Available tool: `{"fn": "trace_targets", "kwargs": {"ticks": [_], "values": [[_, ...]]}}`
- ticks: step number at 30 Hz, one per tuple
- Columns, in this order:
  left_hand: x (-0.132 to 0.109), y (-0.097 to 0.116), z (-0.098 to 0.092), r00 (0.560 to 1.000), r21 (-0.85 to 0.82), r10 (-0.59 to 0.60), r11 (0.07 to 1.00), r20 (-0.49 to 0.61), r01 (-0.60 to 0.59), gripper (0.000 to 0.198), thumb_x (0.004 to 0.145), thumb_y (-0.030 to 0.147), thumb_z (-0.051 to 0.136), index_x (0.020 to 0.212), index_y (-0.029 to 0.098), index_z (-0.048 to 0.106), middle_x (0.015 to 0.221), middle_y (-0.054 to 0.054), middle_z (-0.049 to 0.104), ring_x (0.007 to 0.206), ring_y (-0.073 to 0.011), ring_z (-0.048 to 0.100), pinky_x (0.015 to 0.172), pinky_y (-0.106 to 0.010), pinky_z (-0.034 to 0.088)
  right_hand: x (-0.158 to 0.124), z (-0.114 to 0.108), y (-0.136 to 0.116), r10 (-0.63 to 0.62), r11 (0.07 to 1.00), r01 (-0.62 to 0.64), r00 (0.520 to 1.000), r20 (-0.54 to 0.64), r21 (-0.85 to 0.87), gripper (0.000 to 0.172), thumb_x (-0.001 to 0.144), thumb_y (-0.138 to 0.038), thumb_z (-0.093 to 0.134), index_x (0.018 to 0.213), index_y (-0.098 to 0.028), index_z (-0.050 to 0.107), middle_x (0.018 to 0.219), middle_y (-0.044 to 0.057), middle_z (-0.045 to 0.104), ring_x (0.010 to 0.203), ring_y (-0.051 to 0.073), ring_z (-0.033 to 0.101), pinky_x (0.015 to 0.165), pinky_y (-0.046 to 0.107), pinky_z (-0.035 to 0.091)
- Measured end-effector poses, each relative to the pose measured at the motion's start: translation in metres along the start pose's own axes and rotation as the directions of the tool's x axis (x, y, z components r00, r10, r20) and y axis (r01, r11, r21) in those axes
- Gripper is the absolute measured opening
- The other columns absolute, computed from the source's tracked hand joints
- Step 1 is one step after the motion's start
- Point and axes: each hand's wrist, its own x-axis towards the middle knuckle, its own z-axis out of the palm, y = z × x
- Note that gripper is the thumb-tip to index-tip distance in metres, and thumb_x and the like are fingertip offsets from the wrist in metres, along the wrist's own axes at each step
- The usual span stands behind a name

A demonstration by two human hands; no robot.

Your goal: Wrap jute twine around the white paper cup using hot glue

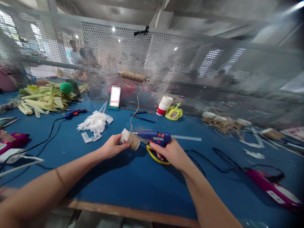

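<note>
My left hand (113, 146) holds a small paper cup (125, 136) tilted on its side, its lower part wrapped in brown twine. From the cup a strand of twine (138, 104) runs up to a twine roll (133, 76) on a rod at the mesh panel. My right hand (171, 151) grips a blue glue gun (152, 136) with a clear glue stick (186, 138) out of its back. The gun's nozzle is close to the cup; whether they touch I cannot tell. Yellow-handled scissors (158, 159) are under the gun, partly hidden by my right hand.
White crumpled strips (95, 123), a second glue gun (74, 113) and corn husks (45, 99) lie left. Stacked cups (164, 105) and a yellow woven piece (174, 112) stand before the mesh panel (106, 47). A purple power strip (270, 186) and black cords lie right.
</note>
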Motion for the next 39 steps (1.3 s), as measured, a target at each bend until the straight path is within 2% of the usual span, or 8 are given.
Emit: {"fn": "trace_targets", "kwargs": {"ticks": [12,16,20,23,26,34,39], "values": [[-0.0002,0.0005,-0.0050,0.996,0.048,0.061,0.997,0.065,-0.064,0.021,0.071,0.024,0.058,0.085,0.009,0.061,0.079,-0.004,0.064,0.073,-0.0156,0.056,0.071,-0.024,0.042,-0.0023,0.0023,-0.0044,-0.015,1.000,0.015,1.000,0.026,-0.006,0.034,0.071,-0.037,0.055,0.044,-0.018,0.048,0.036,-0.002,0.047,0.034,0.008,0.041,0.039,0.021,0.035],[-0.0016,0.0009,-0.0044,0.992,0.015,0.081,0.996,0.092,-0.083,0.028,0.070,0.021,0.058,0.096,0.010,0.059,0.086,-0.005,0.063,0.076,-0.0146,0.056,0.072,-0.023,0.042,-0.0009,0.0035,-0.0023,-0.006,1.000,0.006,0.999,0.036,-0.008,0.035,0.071,-0.036,0.055,0.043,-0.017,0.047,0.036,-0.003,0.046,0.034,0.008,0.041,0.039,0.020,0.035],[-0.0026,0.0020,-0.0028,0.993,-0.023,0.032,0.999,0.116,-0.029,0.034,0.069,0.025,0.060,0.100,0.010,0.058,0.087,-0.005,0.064,0.077,-0.0150,0.057,0.072,-0.023,0.043,-0.0007,0.0060,-0.0008,0.016,0.999,-0.019,0.998,0.068,0.031,0.029,0.069,-0.037,0.057,0.049,-0.017,0.049,0.037,-0.003,0.047,0.034,0.008,0.042,0.037,0.019,0.035],[-0.0022,0.0028,-0.0015,0.991,-0.077,-0.035,0.996,0.127,0.045,0.033,0.071,0.032,0.058,0.095,0.009,0.060,0.085,-0.006,0.065,0.075,-0.0158,0.058,0.071,-0.025,0.044,-0.0014,0.0072,-0.0002,0.027,0.998,-0.032,0.995,0.093,0.051,0.026,0.069,-0.038,0.057,0.055,-0.016,0.051,0.038,-0.004,0.047,0.034,0.008,0.042,0.037,0.019,0.036],[-0.0015,0.0027,-0.0010,0.992,-0.076,-0.077,0.993,0.102,0.085,0.030,0.069,0.033,0.059,0.087,0.009,0.062,0.080,-0.006,0.066,0.071,-0.0163,0.058,0.069,-0.025,0.044,-0.0019,0.0072,0.0007,0.026,0.998,-0.032,0.992,0.122,0.049,0.025,0.070,-0.038,0.057,0.061,-0.015,0.055,0.039,-0.004,0.047,0.035,0.008,0.042,0.037,0.019,0.037],[-0.0003,-0.0015,-0.0036,0.991,-0.043,-0.045,0.998,0.127,0.051,0.028,0.067,0.023,0.057,0.091,0.008,0.057,0.081,-0.006,0.063,0.070,-0.0150,0.056,0.066,-0.024,0.043,-0.0021,0.0066,0.0044,0.014,1.000,-0.016,0.989,0.146,0.010,0.026,0.070,-0.038,0.056,0.060,-0.014,0.057,0.041,-0.002,0.050,0.036,0.010,0.046,0.038,0.021,0.038],[-0.0006,-0.0020,-0.0037,0.990,-0.037,-0.023,0.999,0.141,0.028,0.032,0.066,0.021,0.058,0.095,0.009,0.054,0.084,-0.005,0.062,0.073,-0.0144,0.055,0.067,-0.023,0.043,-0.0045,0.0077,0.0020,-0.006,0.993,0.019,0.994,0.110,-0.118,0.028,0.072,-0.038,0.054,0.057,-0.015,0.056,0.041,-0.001,0.051,0.037,0.011,0.048,0.041,0.022,0.040]]}}
